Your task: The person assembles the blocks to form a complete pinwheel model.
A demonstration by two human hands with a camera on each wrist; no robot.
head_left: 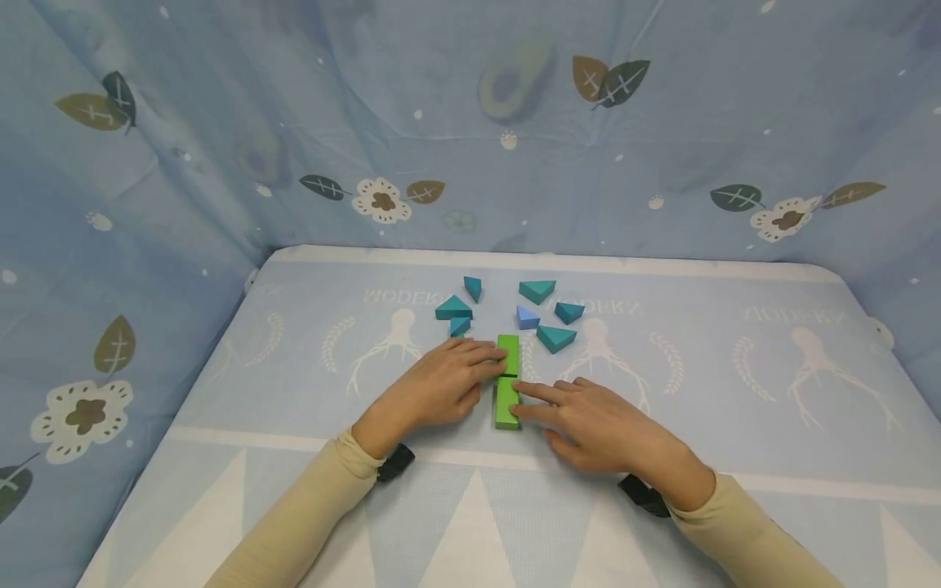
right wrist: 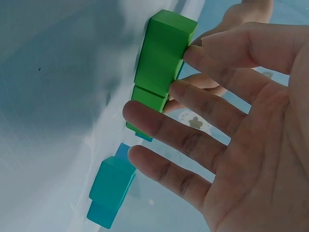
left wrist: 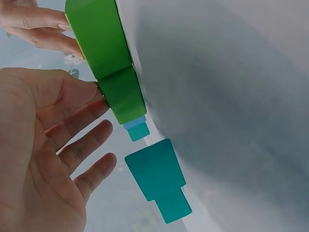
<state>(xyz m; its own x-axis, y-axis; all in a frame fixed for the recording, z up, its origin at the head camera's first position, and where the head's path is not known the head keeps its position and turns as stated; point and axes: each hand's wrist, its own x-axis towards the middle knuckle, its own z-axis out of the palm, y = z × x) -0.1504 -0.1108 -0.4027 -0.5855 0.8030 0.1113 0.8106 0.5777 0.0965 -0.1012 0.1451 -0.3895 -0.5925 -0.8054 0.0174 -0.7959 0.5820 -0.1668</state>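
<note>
Two green blocks lie end to end in a line on the cloth, the far one and the near one, their ends meeting. My left hand touches the left side of the far block with its fingertips, fingers relaxed. From the right, my right hand rests two fingertips against the near block, its other fingers loosely extended. In the left wrist view the far green block is beside my left fingertips; in the right wrist view the near green block meets my right fingertips.
Beyond the green blocks lie several teal triangular blocks, such as one at the left and one at the right, and a light blue triangle. A patterned cloth covers the table, and a blue curtain hangs behind.
</note>
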